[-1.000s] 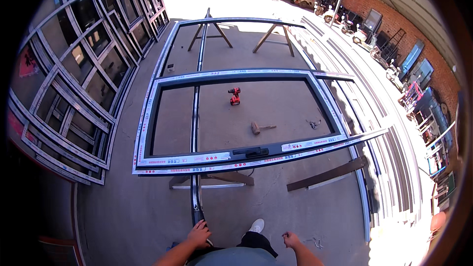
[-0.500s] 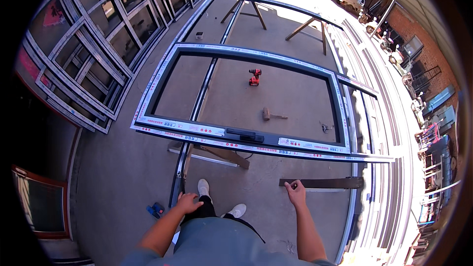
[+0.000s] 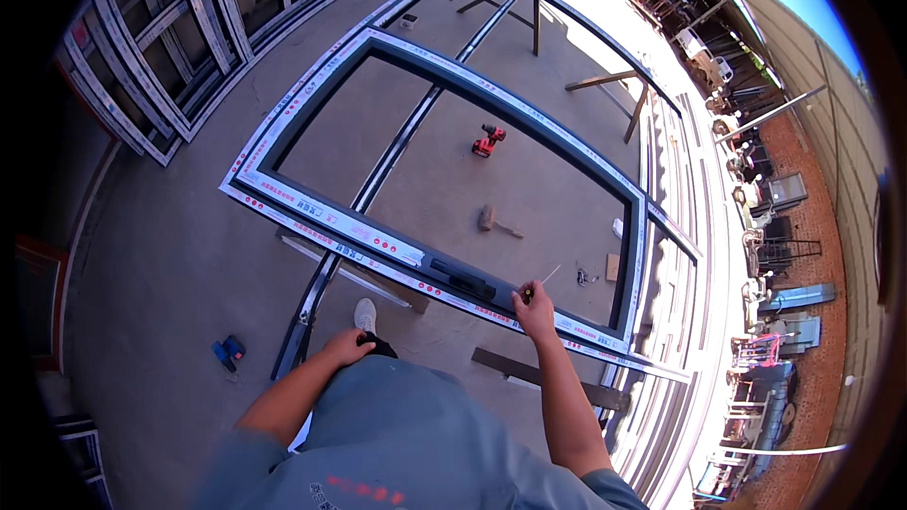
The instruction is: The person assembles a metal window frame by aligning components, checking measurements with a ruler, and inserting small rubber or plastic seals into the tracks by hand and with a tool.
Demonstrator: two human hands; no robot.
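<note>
My right hand is closed around a screwdriver with a yellow-and-black handle. Its thin shaft points up and to the right, over the opening of the window frame. The hand is above the near rail of this dark window frame, which is covered in white printed film. Just left of the hand, a black handle-like fitting sits on that rail. My left hand is low beside my dark trousers, its fingers curled in. Whatever they hold, if anything, is hidden.
Wooden trestles and a long metal bar are under the frame. Through its opening, a red cordless drill and a mallet show on the floor. A blue power tool lies at left. Long profiles are stacked at right.
My right hand has moved up and left from the dark bar to the frame's near rail; the screwdriver now shows. My left hand's fingers have curled in. The view has turned and shifted.
</note>
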